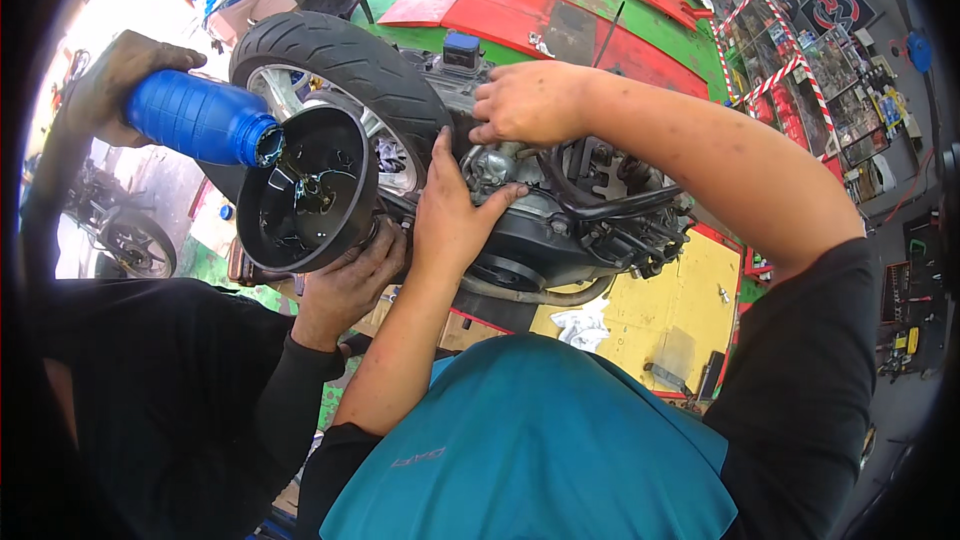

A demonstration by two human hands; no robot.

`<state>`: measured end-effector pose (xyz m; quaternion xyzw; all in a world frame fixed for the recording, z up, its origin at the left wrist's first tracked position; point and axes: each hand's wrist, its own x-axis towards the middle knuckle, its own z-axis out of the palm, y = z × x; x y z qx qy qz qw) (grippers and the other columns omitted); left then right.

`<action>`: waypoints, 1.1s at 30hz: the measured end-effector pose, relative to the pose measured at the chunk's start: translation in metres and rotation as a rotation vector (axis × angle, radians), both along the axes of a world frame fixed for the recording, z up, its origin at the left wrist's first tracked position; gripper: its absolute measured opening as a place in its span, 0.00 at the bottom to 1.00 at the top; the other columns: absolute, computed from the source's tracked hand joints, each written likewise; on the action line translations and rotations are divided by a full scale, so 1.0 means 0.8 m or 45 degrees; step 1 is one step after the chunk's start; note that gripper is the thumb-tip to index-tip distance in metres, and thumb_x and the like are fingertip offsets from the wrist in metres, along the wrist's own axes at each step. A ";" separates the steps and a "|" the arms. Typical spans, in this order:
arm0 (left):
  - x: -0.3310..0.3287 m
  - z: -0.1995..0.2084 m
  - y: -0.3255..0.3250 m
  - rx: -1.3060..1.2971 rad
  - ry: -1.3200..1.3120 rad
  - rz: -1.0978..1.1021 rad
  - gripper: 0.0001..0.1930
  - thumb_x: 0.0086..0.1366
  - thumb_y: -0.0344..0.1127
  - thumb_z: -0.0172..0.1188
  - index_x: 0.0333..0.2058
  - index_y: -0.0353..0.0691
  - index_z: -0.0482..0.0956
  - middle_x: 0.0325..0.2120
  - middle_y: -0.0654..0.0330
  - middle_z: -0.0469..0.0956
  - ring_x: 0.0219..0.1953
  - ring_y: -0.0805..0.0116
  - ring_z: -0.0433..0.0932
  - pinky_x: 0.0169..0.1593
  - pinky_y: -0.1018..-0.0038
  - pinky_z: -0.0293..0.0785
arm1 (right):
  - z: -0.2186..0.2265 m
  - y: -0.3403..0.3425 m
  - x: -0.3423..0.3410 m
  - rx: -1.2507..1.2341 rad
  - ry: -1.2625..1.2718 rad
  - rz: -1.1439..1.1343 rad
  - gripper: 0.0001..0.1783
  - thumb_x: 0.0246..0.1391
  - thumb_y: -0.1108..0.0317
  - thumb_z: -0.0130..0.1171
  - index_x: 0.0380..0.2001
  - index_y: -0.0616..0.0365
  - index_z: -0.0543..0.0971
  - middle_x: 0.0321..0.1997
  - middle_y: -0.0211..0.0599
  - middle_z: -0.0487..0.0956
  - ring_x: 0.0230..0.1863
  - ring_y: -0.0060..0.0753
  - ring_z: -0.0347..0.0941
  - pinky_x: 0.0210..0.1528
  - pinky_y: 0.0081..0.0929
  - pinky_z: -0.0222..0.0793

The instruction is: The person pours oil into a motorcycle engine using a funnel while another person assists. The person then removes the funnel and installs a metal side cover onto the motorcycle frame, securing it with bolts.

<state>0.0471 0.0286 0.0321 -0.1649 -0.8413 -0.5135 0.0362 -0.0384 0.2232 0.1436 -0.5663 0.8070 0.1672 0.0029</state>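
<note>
Yellow surface (650, 315) beneath, the engine (540, 232) (dark) touches the left grip (453, 215).

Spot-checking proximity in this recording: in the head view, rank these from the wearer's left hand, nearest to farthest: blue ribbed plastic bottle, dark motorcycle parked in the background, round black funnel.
From the left hand:
1. Round black funnel, just to its left.
2. Blue ribbed plastic bottle, farther left and higher.
3. Dark parked motorcycle, far left background.

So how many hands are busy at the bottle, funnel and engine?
4: the person's left hand and right hand at the engine, one co-worker hand gripping the blue bottle, another co-worker hand at the black funnel. Others may be hidden.
</note>
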 end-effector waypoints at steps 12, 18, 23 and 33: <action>-0.014 -0.036 -0.006 0.105 0.000 -0.093 0.49 0.61 0.41 0.71 0.74 0.36 0.52 0.61 0.46 0.76 0.60 0.45 0.79 0.64 0.65 0.72 | 0.021 -0.120 0.130 -0.057 -0.282 -1.000 0.12 0.45 0.67 0.68 0.32 0.62 0.88 0.32 0.50 0.87 0.36 0.52 0.87 0.39 0.46 0.82; -0.012 -0.015 -0.004 0.018 -0.021 -0.040 0.60 0.54 0.50 0.79 0.73 0.29 0.48 0.62 0.30 0.71 0.62 0.35 0.75 0.62 0.54 0.74 | 0.066 -0.095 0.099 -0.018 -0.196 -0.884 0.15 0.50 0.66 0.66 0.41 0.57 0.88 0.34 0.50 0.86 0.39 0.54 0.86 0.44 0.47 0.81; -0.001 -0.002 -0.001 0.066 -0.080 0.044 0.65 0.50 0.50 0.83 0.73 0.26 0.47 0.47 0.39 0.79 0.49 0.47 0.81 0.54 0.60 0.77 | 0.045 -0.043 0.062 -0.075 -0.267 -0.896 0.15 0.55 0.67 0.64 0.46 0.50 0.88 0.39 0.47 0.87 0.44 0.55 0.83 0.48 0.50 0.78; -0.002 -0.009 -0.001 0.021 0.012 0.055 0.65 0.49 0.51 0.83 0.73 0.27 0.47 0.41 0.44 0.78 0.44 0.49 0.80 0.51 0.60 0.77 | 0.008 0.006 0.027 -0.260 -0.623 -0.820 0.19 0.62 0.68 0.63 0.56 0.52 0.85 0.49 0.47 0.85 0.53 0.53 0.80 0.57 0.47 0.74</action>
